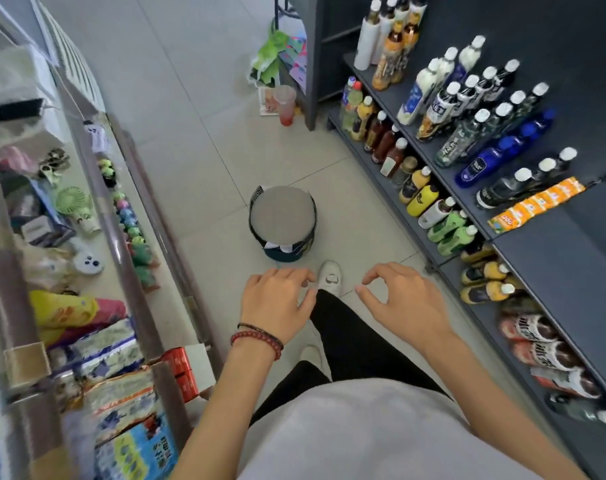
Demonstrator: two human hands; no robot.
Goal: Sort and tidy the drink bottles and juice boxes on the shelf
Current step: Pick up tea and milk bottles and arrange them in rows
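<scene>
Downward view of a shop aisle. The left hand (275, 301), with a red bead bracelet (256, 339) at its wrist, hovers in the lower centre of the frame, fingers loosely curled and grasping nothing. The right hand (407, 301), just to its right, is likewise empty: thumb and forefinger curve toward each other without meeting, and the other fingers are relaxed. Both hands hang over the pale tiled floor (197, 116), apart from all goods. The task's items stand along the right side of the frame on the dark grey metal shelf unit (554, 258). Its upper tier carries white-capped bottles with white and dark labels (443, 95), cobalt-blue plastic bottles (495, 157) below them, and an orange strip of sachets (536, 206) lying across the shelf beside the last row. The lower tier holds brown-filled bottles (384, 143), a yellow squat bottle (422, 200), green bottles (448, 232) and, toward the lower right, red-and-white-labelled bottles (536, 344). A round grey-topped stool (282, 220) stands on the floor at centre frame; a white shoe (331, 277) shows just below it, between the hands. A glass-fronted counter (87, 188) with small toys and snack packets fills the left side. A plastic cup of pink drink (285, 103) sits on the floor at upper centre, beside the shelf end.
</scene>
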